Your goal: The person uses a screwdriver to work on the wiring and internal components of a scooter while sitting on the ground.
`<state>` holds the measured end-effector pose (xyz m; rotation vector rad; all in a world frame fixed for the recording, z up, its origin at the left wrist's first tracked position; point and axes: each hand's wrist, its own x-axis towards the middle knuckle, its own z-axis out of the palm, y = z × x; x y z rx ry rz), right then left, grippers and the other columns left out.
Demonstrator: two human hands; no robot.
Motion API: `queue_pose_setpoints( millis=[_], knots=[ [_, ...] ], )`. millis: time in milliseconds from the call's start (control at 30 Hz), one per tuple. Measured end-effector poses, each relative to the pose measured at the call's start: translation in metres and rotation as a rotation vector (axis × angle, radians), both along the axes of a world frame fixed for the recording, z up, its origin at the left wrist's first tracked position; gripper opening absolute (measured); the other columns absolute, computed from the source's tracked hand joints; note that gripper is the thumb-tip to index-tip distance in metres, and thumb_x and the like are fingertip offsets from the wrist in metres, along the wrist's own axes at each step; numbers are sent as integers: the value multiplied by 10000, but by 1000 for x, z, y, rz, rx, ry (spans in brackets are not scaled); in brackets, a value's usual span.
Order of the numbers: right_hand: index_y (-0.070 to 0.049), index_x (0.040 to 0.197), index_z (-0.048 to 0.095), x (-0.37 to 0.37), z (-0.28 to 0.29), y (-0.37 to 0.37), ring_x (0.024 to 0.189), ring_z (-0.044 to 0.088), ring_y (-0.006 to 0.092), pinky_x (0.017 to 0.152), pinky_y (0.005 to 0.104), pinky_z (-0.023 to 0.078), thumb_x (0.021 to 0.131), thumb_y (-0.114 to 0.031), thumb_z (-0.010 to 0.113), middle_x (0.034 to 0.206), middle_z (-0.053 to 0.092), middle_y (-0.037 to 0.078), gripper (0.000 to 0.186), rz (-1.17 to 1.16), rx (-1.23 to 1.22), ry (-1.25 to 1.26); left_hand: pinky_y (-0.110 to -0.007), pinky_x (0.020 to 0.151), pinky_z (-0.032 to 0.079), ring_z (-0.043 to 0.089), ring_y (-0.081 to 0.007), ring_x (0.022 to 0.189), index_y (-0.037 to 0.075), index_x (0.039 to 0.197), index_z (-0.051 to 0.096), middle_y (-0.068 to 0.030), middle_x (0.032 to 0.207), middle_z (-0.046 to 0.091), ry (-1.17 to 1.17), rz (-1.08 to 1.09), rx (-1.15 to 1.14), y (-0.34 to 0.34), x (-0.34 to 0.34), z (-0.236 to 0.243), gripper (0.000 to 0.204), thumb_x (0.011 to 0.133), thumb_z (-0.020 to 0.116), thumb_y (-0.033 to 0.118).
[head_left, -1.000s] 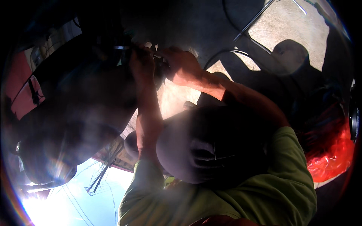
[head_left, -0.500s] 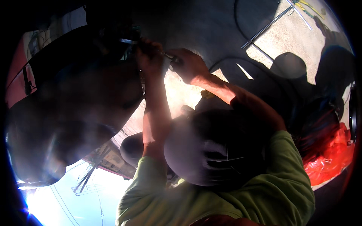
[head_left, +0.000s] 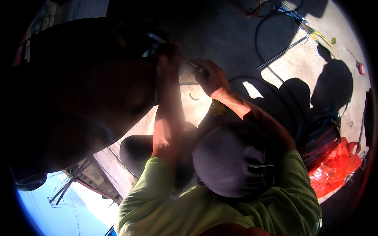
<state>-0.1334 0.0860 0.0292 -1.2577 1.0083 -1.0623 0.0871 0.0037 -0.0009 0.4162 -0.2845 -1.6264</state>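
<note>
My right hand (head_left: pixel 212 78) is closed around a small tool (head_left: pixel 194 64), whose dark handle and paler tip show at the fingers; its exact kind I cannot make out. Just left of it, my left hand (head_left: pixel 169 55) reaches up into deep shadow. Its fingers are dark and smeared, beside a bright metal strip (head_left: pixel 155 37) on the underside or edge of a large dark body (head_left: pixel 78 86). That dark body fills the left of the view, and its details are lost in shadow. Whether the left fingers hold anything is hidden.
Past my right arm, a metal rod (head_left: pixel 281 54) and a black cable (head_left: pixel 256 39) lie on concrete, near yellow-handled tools (head_left: pixel 321 36). A red round object (head_left: pixel 361 68) lies far right. A red plastic bag (head_left: pixel 334 167) is by my right elbow. My bent knee (head_left: pixel 232 165) is between my arms.
The view has shifted, showing more ground at right. My right hand, still closed on the tool, has drawn a little away from my left hand, which stays by the dark body.
</note>
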Motion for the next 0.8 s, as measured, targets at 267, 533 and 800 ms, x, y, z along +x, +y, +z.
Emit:
queue_pose_setpoints(
  millis=[267,533,800],
  knots=[
    [-36,1205,619,-12,14,-4,966,675,281,827,349,526,859,-108,638,1109,668,168,354,-43,-85,102,-365,872,501,606,-217,903,19,1052,652,-97,978,667,120,131,-16,0,-39,14,215,856,672,106],
    [-5,1227,584,4,2,-5,700,612,153,623,285,492,903,-102,612,941,675,109,339,-6,20,47,-351,903,505,573,-208,1046,35,1141,611,-98,1159,624,313,125,-148,3,-34,-9,327,885,689,223],
    [-29,1302,518,4,-3,-1,519,448,71,456,210,339,967,-187,533,892,639,88,371,165,629,-542,-364,840,538,631,-196,991,19,1135,613,-103,1087,663,3191,-932,341,12,-35,-17,240,960,586,182]
  ],
)
